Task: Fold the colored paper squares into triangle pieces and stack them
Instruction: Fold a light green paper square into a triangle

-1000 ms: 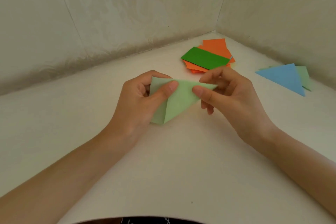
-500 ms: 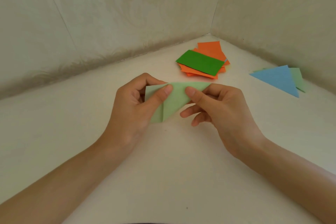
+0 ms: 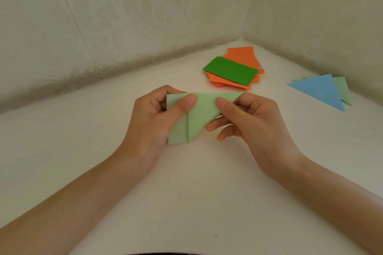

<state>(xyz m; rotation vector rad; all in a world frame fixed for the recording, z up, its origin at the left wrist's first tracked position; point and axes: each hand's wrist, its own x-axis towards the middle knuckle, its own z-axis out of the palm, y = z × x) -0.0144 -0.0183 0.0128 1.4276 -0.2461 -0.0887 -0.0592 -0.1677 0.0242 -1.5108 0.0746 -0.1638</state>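
between your two hands, near the middle of the white surface, you hold the light green paper, already partly folded, with a crease that runs down to its near corner. your left hand pinches its left part, thumb on top. your right hand pinches its right corner, with the lower fingers curled under. farther, in the corner, lies the pile of orange papers with a dark green piece on top. at the far right, well apart from the pile, a blue triangle lies over a pale green triangle.
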